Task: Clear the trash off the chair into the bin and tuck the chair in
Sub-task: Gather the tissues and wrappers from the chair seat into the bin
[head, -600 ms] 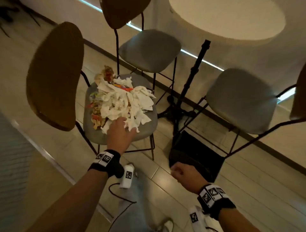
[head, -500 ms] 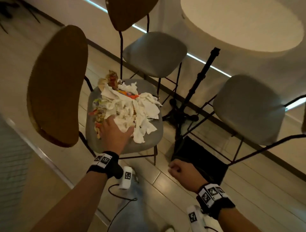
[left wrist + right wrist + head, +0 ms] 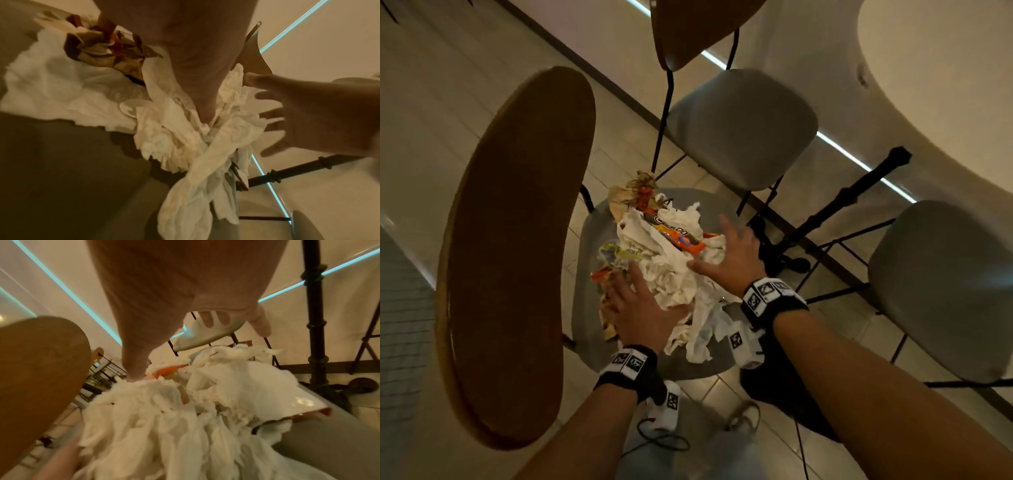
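A heap of trash [image 3: 671, 274], made of white tissues, an orange wrapper [image 3: 676, 238], a yellow wrapper and crumpled brown paper, lies on the grey seat [image 3: 585, 270] of the chair with the brown back [image 3: 517, 257]. My left hand [image 3: 640, 305] rests flat on the heap's near left side, fingers over the wrappers. My right hand [image 3: 732, 253] is spread against the heap's right side, its thumb touching tissue [image 3: 164, 418]. The left wrist view shows the tissues [image 3: 180, 134] under my palm, with the right hand [image 3: 318, 118] open beside them. The black bin [image 3: 791, 411] stands on the floor, partly hidden behind my right forearm.
Two more grey chairs [image 3: 739, 126] [image 3: 945, 291] stand around a round pale table [image 3: 945, 68] on a black pedestal [image 3: 842, 202]. The trash chair's back rises close on my left. A cable and my leg are below, on the tiled floor.
My right hand has come up from beside the bin, opened and reached the heap's right side. The left hand stays on the heap, shifted slightly. My head has moved closer.
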{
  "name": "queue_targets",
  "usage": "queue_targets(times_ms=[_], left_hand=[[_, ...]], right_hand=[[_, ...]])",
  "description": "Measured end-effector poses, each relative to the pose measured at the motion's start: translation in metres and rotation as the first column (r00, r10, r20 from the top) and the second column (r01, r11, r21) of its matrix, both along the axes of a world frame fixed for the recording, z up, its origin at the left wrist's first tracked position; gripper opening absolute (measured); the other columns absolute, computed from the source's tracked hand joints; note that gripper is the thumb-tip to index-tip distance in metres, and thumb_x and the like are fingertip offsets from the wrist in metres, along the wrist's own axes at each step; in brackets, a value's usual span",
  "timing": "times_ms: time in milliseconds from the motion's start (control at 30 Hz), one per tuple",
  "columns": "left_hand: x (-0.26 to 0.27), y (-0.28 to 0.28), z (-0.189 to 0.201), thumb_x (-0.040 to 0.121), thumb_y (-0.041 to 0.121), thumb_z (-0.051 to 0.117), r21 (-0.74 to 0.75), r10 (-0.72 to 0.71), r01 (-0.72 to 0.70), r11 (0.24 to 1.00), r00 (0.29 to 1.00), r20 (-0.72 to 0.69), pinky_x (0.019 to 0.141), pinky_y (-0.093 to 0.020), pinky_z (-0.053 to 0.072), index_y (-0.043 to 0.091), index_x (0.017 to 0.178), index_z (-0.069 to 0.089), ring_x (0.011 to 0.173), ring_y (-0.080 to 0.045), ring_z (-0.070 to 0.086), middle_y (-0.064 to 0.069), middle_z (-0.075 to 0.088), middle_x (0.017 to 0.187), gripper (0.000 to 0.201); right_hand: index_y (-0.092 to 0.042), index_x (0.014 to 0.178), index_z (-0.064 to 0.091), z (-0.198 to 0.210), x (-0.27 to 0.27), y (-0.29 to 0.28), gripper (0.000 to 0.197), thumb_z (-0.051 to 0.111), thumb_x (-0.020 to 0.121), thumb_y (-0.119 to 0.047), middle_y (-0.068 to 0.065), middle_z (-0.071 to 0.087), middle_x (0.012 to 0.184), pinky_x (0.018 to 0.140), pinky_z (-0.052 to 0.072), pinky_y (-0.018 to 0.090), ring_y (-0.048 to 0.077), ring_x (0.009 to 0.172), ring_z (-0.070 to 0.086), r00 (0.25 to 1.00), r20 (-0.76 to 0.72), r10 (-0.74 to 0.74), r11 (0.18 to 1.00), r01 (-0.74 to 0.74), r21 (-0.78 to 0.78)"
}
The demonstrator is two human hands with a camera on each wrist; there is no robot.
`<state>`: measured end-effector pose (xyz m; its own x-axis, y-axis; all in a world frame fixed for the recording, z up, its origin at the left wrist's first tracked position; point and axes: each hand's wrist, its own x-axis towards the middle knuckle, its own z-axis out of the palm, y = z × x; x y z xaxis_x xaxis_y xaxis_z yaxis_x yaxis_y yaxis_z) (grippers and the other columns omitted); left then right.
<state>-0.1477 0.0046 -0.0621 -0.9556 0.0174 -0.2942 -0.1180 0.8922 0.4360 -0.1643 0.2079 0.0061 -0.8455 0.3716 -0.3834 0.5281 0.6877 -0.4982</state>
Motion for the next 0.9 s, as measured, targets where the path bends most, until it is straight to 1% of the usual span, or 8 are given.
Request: queue_targets(times_ms=[100,200,333,400,467,667,800,900], left_hand=[[0.0,-0.003,0.003,0.051,0.09,0.068,-0.047,-0.019,0.017,0.999,0.998,-0.055,0.117,-0.067,0.029,0.021,0.163,0.005,0.148,-0.044,0.029,-0.024,0.028,0.161,0.146],[-0.005,-0.004,0.005,0.05,0.094,0.061,-0.105,-0.046,0.038,0.994,0.996,-0.071,0.115,-0.07,0.028,0.016,0.162,0.009,0.147,-0.044,0.031,-0.023,0.034,0.158,0.146],[-0.006,-0.002,-0.004,0.048,0.095,0.058,-0.094,-0.062,0.06,0.994,0.998,-0.022,0.108,-0.071,0.035,0.023,0.163,-0.003,0.141,-0.045,0.036,-0.023,0.035,0.154,0.149],[-0.008,-0.002,-0.007,0.048,0.096,0.06,-0.123,-0.085,0.08,0.989,0.996,-0.029,0.104,-0.068,0.039,0.025,0.164,-0.006,0.134,-0.045,0.043,-0.023,0.039,0.148,0.151],[-0.013,-0.003,-0.008,0.047,0.096,0.06,-0.164,-0.107,0.101,0.981,0.994,-0.026,0.102,-0.066,0.042,0.026,0.164,-0.004,0.127,-0.043,0.047,-0.023,0.041,0.142,0.15],[-0.019,-0.003,-0.004,0.051,0.085,0.072,-0.192,-0.106,0.115,0.975,0.993,0.06,0.101,-0.06,0.045,0.032,0.151,0.021,0.13,-0.041,0.039,-0.018,0.034,0.144,0.125],[-0.022,-0.001,-0.003,0.051,0.079,0.077,-0.178,-0.079,0.09,0.98,0.994,0.069,0.098,-0.057,0.048,0.034,0.147,0.031,0.129,-0.041,0.038,-0.015,0.032,0.146,0.116],[-0.019,0.002,-0.008,0.051,0.071,0.083,-0.137,-0.045,0.056,0.989,0.996,0.081,0.098,-0.056,0.048,0.037,0.144,0.031,0.129,-0.039,0.039,-0.014,0.034,0.147,0.112]], right_hand=[[-0.053,0.155,-0.008,-0.02,-0.031,-0.007,0.133,0.069,0.053,-0.091,0.005,-0.009,0.172,0.107,0.021,0.083,0.04,0.156,-0.01,0.992,0.103,0.078,0.996,-0.082,0.044],[-0.057,0.15,-0.021,-0.028,-0.059,-0.015,0.139,0.07,0.051,-0.091,0.002,-0.028,0.168,0.101,0.018,0.09,0.043,0.154,-0.02,0.962,0.174,0.21,0.973,-0.223,0.058],[-0.061,0.145,-0.026,-0.039,-0.086,-0.019,0.138,0.082,0.061,-0.073,0.001,-0.036,0.165,0.101,0.029,0.085,0.048,0.155,-0.008,0.879,0.252,0.405,0.891,-0.441,0.109],[-0.057,0.148,-0.025,-0.042,-0.092,-0.02,0.139,0.086,0.065,-0.061,0.008,-0.03,0.167,0.104,0.042,0.071,0.051,0.151,0.02,0.831,0.275,0.483,0.819,-0.54,0.194],[-0.052,0.152,-0.023,-0.043,-0.101,-0.023,0.137,0.085,0.068,-0.057,0.013,-0.022,0.169,0.098,0.051,0.057,0.049,0.14,0.042,0.782,0.301,0.545,0.741,-0.618,0.263],[-0.041,0.16,-0.002,-0.042,-0.108,-0.029,0.111,0.074,0.082,-0.057,0.017,0.017,0.167,0.1,0.048,0.056,0.054,0.136,0.039,0.67,0.389,0.632,0.572,-0.742,0.349],[-0.037,0.15,0.028,-0.045,-0.097,-0.032,0.08,0.073,0.085,-0.047,0.016,0.036,0.15,0.089,0.056,0.057,0.049,0.13,0.045,0.682,0.357,0.639,0.599,-0.732,0.325],[-0.03,0.14,0.04,-0.043,-0.091,-0.038,0.057,0.066,0.09,-0.029,0.015,0.043,0.137,0.076,0.054,0.048,0.044,0.119,0.052,0.682,0.335,0.65,0.606,-0.732,0.312]])
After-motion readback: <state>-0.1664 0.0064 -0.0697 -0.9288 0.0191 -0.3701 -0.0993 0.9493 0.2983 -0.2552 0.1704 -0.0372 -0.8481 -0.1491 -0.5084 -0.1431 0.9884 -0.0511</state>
